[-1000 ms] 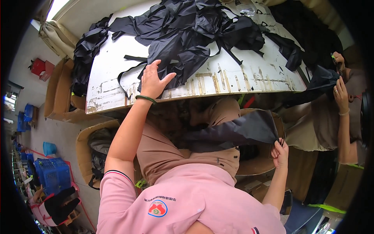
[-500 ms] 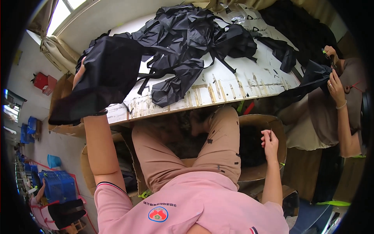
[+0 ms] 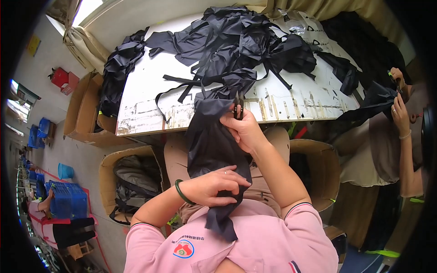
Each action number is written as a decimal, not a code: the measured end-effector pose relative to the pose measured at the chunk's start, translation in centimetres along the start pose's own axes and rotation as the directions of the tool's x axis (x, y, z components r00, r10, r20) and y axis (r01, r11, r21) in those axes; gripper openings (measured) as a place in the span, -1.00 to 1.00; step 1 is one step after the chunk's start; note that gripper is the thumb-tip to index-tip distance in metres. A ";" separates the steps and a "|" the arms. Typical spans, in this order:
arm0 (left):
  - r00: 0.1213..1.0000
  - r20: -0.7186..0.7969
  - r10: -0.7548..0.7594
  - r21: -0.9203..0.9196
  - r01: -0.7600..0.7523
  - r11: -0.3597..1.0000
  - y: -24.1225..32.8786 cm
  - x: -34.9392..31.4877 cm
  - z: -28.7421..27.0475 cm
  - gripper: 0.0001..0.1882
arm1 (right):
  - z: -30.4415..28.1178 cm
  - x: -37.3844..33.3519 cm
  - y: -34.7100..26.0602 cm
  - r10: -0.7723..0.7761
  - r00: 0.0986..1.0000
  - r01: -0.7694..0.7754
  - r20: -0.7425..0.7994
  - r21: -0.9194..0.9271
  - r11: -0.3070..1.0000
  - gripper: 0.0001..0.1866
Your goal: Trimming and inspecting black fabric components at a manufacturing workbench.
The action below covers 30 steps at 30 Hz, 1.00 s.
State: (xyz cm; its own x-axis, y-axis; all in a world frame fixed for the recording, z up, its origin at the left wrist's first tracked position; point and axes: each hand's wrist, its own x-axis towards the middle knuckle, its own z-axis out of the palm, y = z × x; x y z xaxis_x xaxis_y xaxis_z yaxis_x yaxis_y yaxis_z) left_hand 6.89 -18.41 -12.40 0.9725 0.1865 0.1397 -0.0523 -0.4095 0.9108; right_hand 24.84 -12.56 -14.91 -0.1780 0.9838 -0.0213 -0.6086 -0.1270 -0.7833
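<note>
A long black fabric piece (image 3: 207,141) hangs from the table's front edge down over my lap, its lower end against my shirt. My left hand (image 3: 219,185) rests on it near the lower end, fingers stretched out, with a green bangle at the wrist. At the table edge my right hand (image 3: 242,129) is closed around small dark thread snips (image 3: 238,110), blades pointing away from me. Its fingertips are beside the upper part of the fabric; whether they also pinch it I cannot tell. A heap of black fabric pieces with straps (image 3: 227,41) lies beyond on the white table (image 3: 150,100).
Black fabric hangs over the table's left end into a cardboard box (image 3: 82,109). Open cartons flank my legs, the left box (image 3: 107,182) holding dark fabric, the right box (image 3: 325,168) partly hidden. At right, a co-worker's hands (image 3: 399,111) hold black fabric and a cutting tool.
My left hand has left the black piece at the table's left end and come to my lap. My right hand has moved from beside my thigh to the table edge. Black fabric now hangs between them.
</note>
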 end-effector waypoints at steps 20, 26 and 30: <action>0.401 -0.851 -0.339 -0.523 -0.588 0.617 0.4 0.3 -6.7 -0.75 | -1.3 -6.9 -0.9 -0.309 0.939 0.318 0.150 -0.721 0.616 -0.56; 0.481 -0.792 -0.376 -0.605 -0.534 0.591 1.1 0.1 -5.9 -0.70 | 1.7 -6.5 -3.2 -0.100 0.994 0.111 0.054 -0.632 0.767 -0.48; 0.505 -0.778 -0.373 -0.615 -0.491 0.617 -0.6 -0.1 -5.9 -0.57 | 2.3 -5.9 -2.6 -0.342 0.913 0.376 0.223 -0.784 0.493 -0.70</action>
State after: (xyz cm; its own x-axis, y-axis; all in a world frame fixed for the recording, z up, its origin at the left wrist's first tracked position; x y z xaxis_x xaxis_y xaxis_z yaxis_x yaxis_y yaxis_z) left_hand 5.44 -12.93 -10.64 0.3343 0.9419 0.0332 -0.6493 0.2047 0.7325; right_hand 25.69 -18.30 -11.34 -0.1269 0.9133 0.3871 0.2397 0.4069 -0.8815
